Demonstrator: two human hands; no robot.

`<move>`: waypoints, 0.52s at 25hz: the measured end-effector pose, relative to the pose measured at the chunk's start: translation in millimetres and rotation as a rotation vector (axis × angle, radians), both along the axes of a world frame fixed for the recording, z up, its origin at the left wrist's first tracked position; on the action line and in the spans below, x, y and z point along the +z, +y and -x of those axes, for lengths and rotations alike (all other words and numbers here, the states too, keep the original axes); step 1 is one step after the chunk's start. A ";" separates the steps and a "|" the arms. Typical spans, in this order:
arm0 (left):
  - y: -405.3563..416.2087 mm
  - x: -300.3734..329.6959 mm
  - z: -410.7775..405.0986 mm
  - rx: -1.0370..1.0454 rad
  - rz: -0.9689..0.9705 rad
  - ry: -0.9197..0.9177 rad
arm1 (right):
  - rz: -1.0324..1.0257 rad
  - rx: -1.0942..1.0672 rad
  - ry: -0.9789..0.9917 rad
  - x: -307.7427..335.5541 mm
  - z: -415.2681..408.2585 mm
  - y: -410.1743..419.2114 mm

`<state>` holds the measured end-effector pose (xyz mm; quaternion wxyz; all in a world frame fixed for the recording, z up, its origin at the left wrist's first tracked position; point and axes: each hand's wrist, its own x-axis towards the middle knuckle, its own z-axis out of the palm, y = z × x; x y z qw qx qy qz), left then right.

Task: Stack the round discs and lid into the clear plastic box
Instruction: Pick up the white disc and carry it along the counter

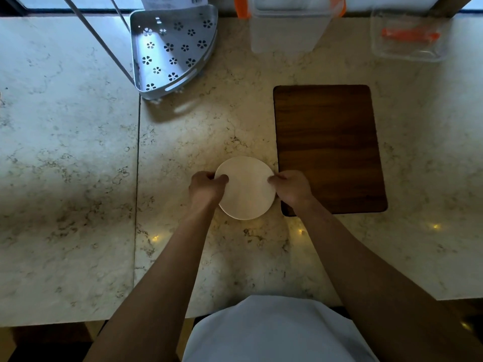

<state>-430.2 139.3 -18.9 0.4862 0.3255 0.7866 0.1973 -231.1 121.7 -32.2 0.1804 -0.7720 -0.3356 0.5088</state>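
A person stands at a pale marble counter (78,152), both bare forearms reaching forward over it; a white garment (274,333) shows at the near edge.

Left hand (206,188): fingers curled and pinched onto the left rim of a white round disc (245,189), thumb lying on its top face; the grip is narrow and closed on the rim. Right hand (291,188): likewise curled, thumb tip on the top face at the right rim, remaining fingers folded under or beside the edge; closed on the same disc. Whether the disc is one piece or several stacked, I cannot tell from above; whether it rests on the counter or is lifted clear cannot be told either.

The disc lies at the middle of the counter, just beside the left edge of a dark wooden board (329,150); the right hand overlaps the board's near left corner.

At the far edge, well apart from the disc: a tall clear plastic box (285,32) with orange clips (241,6) at its top; to its right a lower clear container (407,35) with something orange inside, too blurred to identify. To the left of the tall box stands a grey metal corner shelf (172,50), punched with flower-shaped holes; thin metal rods (99,37) slant past its left side.

A seam (137,178) runs front to back through the counter, left of the hands.
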 end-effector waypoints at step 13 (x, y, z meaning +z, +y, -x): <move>5.3 34.5 -70.7 -0.076 -0.103 -0.008 | -0.137 -0.149 0.170 42.2 -71.5 -7.2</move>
